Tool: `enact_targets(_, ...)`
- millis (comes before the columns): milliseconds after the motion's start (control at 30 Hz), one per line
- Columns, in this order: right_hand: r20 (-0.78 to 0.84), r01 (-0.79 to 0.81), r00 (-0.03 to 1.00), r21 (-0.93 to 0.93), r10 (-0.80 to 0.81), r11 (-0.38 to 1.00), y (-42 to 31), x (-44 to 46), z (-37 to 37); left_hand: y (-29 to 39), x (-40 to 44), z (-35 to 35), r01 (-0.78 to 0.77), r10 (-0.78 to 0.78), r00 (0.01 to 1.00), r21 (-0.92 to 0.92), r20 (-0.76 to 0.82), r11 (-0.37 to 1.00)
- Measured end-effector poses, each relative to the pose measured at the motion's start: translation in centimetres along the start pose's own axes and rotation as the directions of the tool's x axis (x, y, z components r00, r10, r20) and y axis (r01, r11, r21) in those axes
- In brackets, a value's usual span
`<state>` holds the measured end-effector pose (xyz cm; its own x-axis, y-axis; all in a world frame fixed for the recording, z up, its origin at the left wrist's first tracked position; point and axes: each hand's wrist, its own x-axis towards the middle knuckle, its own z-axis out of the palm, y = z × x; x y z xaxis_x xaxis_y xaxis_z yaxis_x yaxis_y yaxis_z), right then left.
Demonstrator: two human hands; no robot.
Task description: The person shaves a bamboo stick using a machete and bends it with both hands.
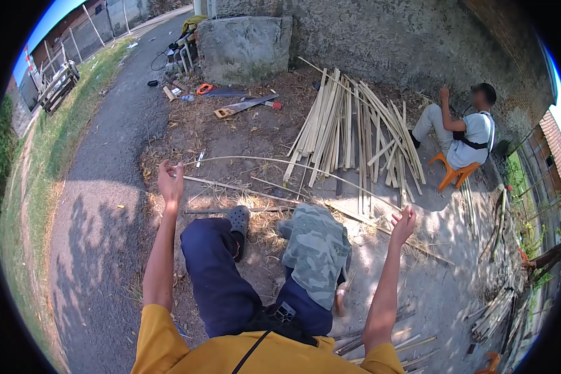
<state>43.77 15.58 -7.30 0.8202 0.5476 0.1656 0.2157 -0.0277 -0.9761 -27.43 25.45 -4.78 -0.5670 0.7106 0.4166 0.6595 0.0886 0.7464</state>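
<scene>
A long, thin bamboo strip [318,169] bows upward in an arc between my hands, well out in front of my knees. My left hand [170,181] pinches its left end, arm stretched forward. At the lower right end, the fingers of my right hand [404,224] are closed on the strip. Below the arc, a camouflage cloth [318,249] covers my right leg. More loose strips [243,192] lie on the ground beneath the held one, among pale shavings.
Beyond my hands is a large pile of split bamboo strips [330,124]. A handsaw [246,106] and other tools lie left of it. At right, a person [470,134] sits on an orange stool [458,171] by the wall. More strips [411,349] lie at lower right.
</scene>
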Motion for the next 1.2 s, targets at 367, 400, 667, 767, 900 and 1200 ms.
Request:
enact_targets(367,0.033,0.020,0.999,0.021,-0.021,1.000,1.0,0.2,0.3,-0.8,0.3,0.4,0.023,-0.021,0.998,-0.037,0.058,0.999)
enact_targets(400,0.030,0.020,0.999,0.020,-0.021,1.000,1.2,0.3,0.3,-1.2,0.4,0.4,0.020,-0.017,0.996,-0.034,0.085,0.999)
enact_targets(667,0.012,-0.101,0.995,0.367,0.103,0.925,-1.7,1.8,-7.1,-4.4,3.1,-5.3,0.011,0.013,0.993,-0.210,0.114,0.978)
enact_targets(767,0.062,-0.166,0.985,0.623,0.164,0.764,-1.4,1.5,-9.6,-4.1,3.4,-8.3,0.061,0.020,0.953,-0.259,0.302,0.964)
enact_targets(900,0.088,-0.184,0.981,0.694,0.172,0.696,-1.2,0.0,-11.7,9.8,-2.2,-13.1,-0.447,0.474,0.879,0.448,0.059,0.774)
enact_targets(1200,0.140,-0.222,0.974,0.767,0.180,0.602,-1.5,-0.7,-10.9,30.2,-13.3,-12.2,-0.820,0.645,0.387,-0.074,0.659,0.567)
